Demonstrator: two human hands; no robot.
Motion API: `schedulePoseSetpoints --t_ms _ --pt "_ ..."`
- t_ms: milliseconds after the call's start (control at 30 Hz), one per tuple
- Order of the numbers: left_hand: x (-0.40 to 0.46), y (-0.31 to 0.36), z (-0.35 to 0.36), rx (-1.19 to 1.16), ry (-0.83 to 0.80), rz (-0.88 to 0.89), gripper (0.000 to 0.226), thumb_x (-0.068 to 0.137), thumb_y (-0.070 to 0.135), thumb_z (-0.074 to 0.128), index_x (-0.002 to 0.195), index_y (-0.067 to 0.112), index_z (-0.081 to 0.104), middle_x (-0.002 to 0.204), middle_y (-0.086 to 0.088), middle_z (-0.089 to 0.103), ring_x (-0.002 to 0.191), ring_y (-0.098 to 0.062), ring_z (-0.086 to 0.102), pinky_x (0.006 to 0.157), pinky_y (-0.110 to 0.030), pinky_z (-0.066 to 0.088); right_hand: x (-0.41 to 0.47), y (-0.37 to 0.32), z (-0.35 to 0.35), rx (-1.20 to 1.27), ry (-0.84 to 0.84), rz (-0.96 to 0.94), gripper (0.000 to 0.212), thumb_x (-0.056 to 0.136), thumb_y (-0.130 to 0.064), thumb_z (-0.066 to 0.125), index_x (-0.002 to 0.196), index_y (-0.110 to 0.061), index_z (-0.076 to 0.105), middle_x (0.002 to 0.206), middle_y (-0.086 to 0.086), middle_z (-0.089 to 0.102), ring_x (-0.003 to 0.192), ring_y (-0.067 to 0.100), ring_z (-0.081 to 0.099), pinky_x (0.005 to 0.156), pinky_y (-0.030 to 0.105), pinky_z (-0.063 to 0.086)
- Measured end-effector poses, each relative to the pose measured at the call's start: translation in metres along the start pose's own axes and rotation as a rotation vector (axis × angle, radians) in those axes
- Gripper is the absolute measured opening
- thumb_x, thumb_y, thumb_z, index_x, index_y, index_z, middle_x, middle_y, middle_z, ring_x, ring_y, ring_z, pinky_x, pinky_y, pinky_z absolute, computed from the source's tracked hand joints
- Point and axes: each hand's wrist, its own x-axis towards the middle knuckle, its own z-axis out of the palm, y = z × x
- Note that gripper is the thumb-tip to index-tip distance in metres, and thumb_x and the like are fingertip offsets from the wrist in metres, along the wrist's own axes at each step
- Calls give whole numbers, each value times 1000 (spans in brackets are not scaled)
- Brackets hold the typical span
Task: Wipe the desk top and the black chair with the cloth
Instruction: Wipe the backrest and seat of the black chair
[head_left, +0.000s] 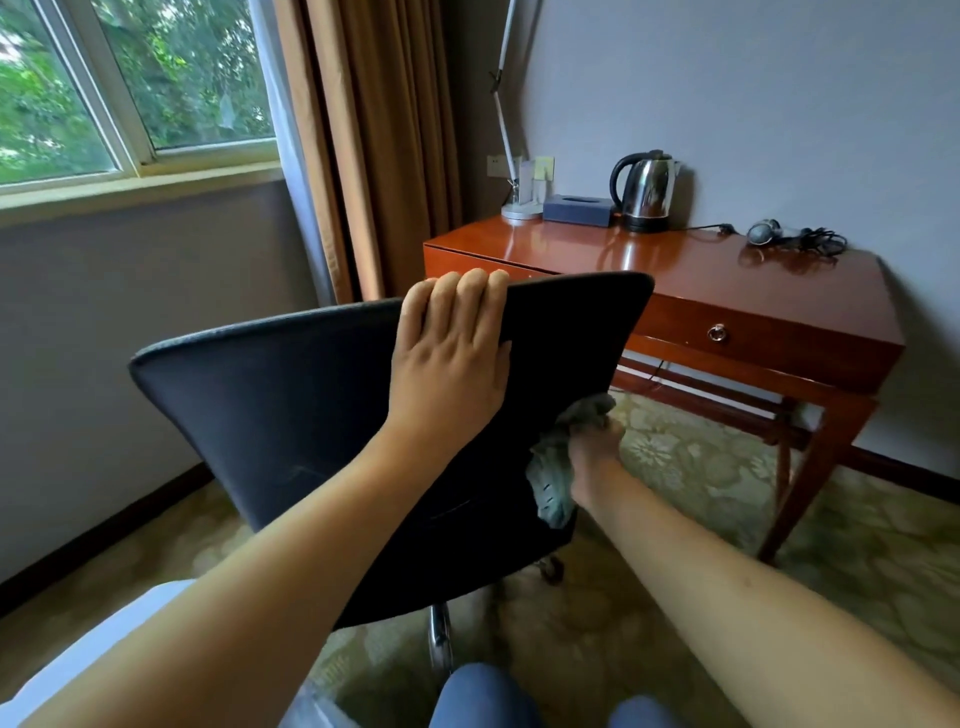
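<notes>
My right hand (592, 441) grips the bunched cloth (558, 467) against the right edge of the black chair (291, 405), while my left hand (452, 358) curls over the top of its backrest to steady it. I judge the chair wipe under way; the desk (675, 270) behind gleams, though I cannot tell if it is wiped.
</notes>
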Motion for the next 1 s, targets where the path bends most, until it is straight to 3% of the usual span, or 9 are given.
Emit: schedulePoseSetpoints --t_ms 100,200,267,367,433,600,733,867,1000 --pt "-2 1 3 -31 -10 -18 58 93 32 58 144 7 51 138 -11 56 129 -31 45 119 -43 19 27 -37 -27 43 23 -128 19 98 -41 45 112 -29 47 117 12 57 105 25 57 87 41 44" --pt "-2 2 5 -37 -3 -33 59 92 31 59 145 6 50 139 -11 54 131 -30 42 121 -42 15 23 -6 -13 -168 103 -260 29 90 -19 50 111 -37 42 128 14 52 110 32 58 90 52 51" --pt "-3 4 6 -45 5 -44 61 90 29 60 146 6 50 140 -11 54 132 -31 43 122 -42 14 -1 37 17 -196 166 -309 39 85 -2 45 115 -28 43 125 21 54 102 30 57 85 46 49" --pt "-3 7 7 -53 11 -68 62 88 27 60 146 7 50 141 -11 54 133 -32 45 123 -43 13 -32 91 47 -286 123 -134 47 97 -8 50 143 -13 40 137 21 52 119 35 57 101 44 46" --pt "-4 7 8 -60 17 -65 62 88 28 61 146 7 50 141 -11 54 134 -32 46 123 -43 13 -36 103 48 -302 2 -36 50 101 -12 50 148 -10 34 137 19 52 122 36 57 100 41 48" --pt "-5 6 7 -69 27 -67 62 89 28 61 147 7 50 143 -11 54 135 -31 45 124 -43 15 -17 28 14 -65 23 -93 37 100 4 39 132 -14 35 117 20 55 96 32 59 81 48 52" --pt "-6 8 5 -92 2 -77 64 90 30 60 149 9 47 145 -10 52 137 -30 42 125 -41 9 9 -28 -26 27 -52 -120 23 105 -10 49 119 -26 40 137 19 49 113 33 58 92 50 48" --pt "-5 7 6 -84 14 -89 63 89 28 60 148 8 49 144 -10 53 136 -31 44 124 -42 12 -13 37 10 -141 130 -167 41 96 6 40 129 -19 42 121 15 58 111 38 60 90 48 50" --pt "-4 10 6 -88 4 -110 63 87 28 61 147 10 50 143 -9 53 136 -31 45 124 -43 13 -53 104 48 -330 21 112 54 100 -12 55 149 -18 32 136 18 53 113 35 57 90 40 48"
